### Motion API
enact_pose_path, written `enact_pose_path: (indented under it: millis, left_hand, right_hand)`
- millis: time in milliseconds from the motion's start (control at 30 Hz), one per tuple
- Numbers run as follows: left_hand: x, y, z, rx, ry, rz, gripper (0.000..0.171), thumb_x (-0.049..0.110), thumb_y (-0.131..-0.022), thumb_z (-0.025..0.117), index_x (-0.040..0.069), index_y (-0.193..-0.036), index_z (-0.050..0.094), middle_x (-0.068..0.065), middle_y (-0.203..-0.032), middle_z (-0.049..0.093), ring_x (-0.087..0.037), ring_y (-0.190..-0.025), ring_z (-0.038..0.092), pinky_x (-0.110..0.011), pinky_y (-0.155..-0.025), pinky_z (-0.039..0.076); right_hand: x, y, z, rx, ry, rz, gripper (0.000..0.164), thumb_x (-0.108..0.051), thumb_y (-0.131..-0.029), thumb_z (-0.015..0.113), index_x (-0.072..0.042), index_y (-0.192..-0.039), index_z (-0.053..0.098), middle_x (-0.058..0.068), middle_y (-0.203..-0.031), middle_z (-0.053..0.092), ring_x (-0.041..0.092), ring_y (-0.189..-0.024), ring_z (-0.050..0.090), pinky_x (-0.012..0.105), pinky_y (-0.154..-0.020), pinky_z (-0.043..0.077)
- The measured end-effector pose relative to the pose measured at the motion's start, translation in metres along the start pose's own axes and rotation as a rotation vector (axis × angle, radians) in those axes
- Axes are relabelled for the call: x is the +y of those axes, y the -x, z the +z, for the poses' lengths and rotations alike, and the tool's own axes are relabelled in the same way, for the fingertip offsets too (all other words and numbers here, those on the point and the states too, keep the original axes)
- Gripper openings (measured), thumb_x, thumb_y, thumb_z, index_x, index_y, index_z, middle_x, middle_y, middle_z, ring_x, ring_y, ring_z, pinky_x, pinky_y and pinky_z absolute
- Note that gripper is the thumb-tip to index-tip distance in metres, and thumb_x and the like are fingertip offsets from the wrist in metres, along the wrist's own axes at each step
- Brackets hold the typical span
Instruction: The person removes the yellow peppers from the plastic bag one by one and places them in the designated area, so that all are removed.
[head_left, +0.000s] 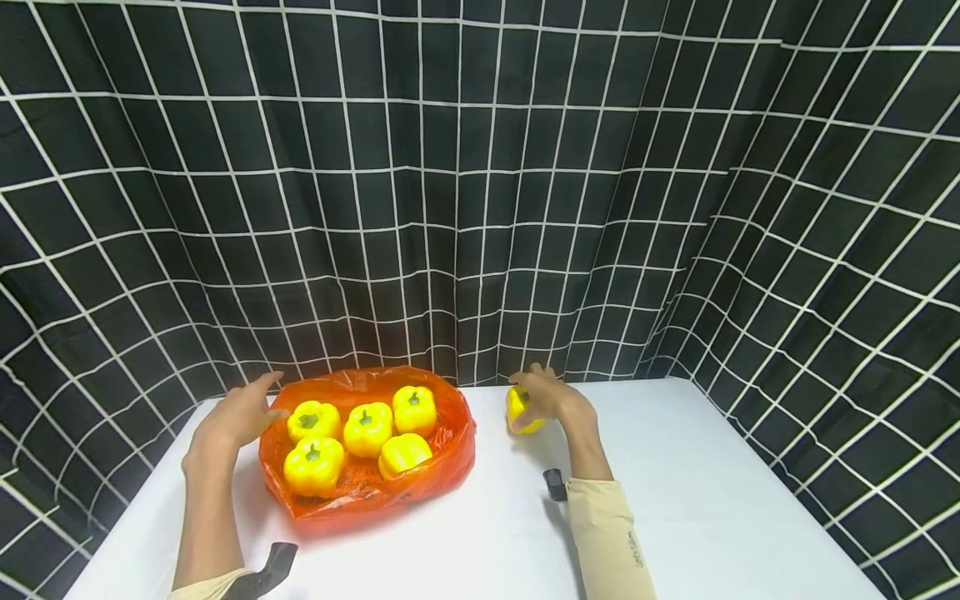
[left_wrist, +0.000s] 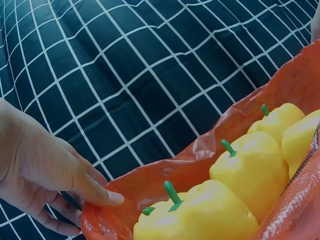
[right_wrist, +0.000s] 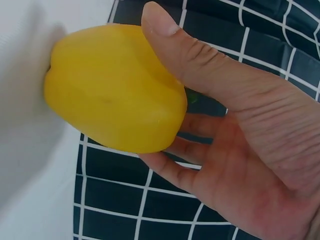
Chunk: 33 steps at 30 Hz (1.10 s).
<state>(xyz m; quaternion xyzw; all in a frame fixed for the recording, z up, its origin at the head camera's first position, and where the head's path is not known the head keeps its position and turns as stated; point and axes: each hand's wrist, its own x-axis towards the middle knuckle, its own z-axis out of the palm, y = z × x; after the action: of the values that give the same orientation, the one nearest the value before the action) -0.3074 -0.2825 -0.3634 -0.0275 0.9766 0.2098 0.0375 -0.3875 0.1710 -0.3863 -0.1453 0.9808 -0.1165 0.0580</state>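
Note:
My right hand [head_left: 553, 397] holds a yellow bell pepper [right_wrist: 112, 90] over the right half of the table, thumb on one side and fingers on the other. Its stem end faces the palm, and its other end is close to the white tabletop. Several more yellow bell peppers [head_left: 368, 429] sit in an open red plastic bag [head_left: 446, 468] on the left, most with green stems showing. Beside that bag's left edge is my left hand [left_wrist: 55, 175], fingers loosely spread. Its thumb reaches over the rim while the other fingers stay outside.
The white table [head_left: 697, 508] runs under everything. A black curtain with a white grid [head_left: 420, 183] hangs behind it and along both sides. A black strap piece [head_left: 555, 484] sticks out from the right wrist, and another [head_left: 264, 573] from the left.

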Motion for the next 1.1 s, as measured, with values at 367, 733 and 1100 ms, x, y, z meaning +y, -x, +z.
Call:
enact_pose_path:
  millis: [367,733,1100]
  left_hand:
    - [0.005,-0.005,0.001,-0.015,0.004,0.0,0.073,0.027,-0.101,0.065,-0.004,-0.159,0.031,-0.039,-0.149,0.047,-0.06,-0.135,0.045,-0.079,-0.107,0.039]
    - [0.008,-0.002,0.001,-0.009,-0.005,0.027,0.069,0.012,-0.097,0.069,-0.004,-0.156,0.037,-0.038,-0.142,0.055,-0.056,-0.125,0.055,-0.076,-0.105,0.045]
    - [0.007,-0.003,0.005,0.004,0.005,0.038,0.069,0.009,-0.096,0.07,-0.003,-0.156,0.038,-0.038,-0.145,0.053,-0.055,-0.126,0.056,-0.074,-0.104,0.046]
  right_hand:
    - [-0.006,0.012,-0.016,0.017,0.007,0.01,0.089,-0.032,-0.075,0.094,-0.025,-0.153,0.052,0.017,-0.147,0.053,0.039,-0.134,0.049,0.064,-0.109,0.051]
    - [-0.054,0.036,-0.032,0.174,0.087,-0.059,0.073,-0.047,-0.091,0.078,-0.02,-0.154,0.051,0.022,-0.158,0.047,0.046,-0.147,0.043,0.068,-0.12,0.038]
    - [-0.116,0.055,-0.025,0.365,0.173,-0.472,0.051,-0.036,-0.097,0.075,-0.015,-0.141,0.062,0.005,-0.119,0.066,0.022,-0.105,0.064,0.039,-0.089,0.056]
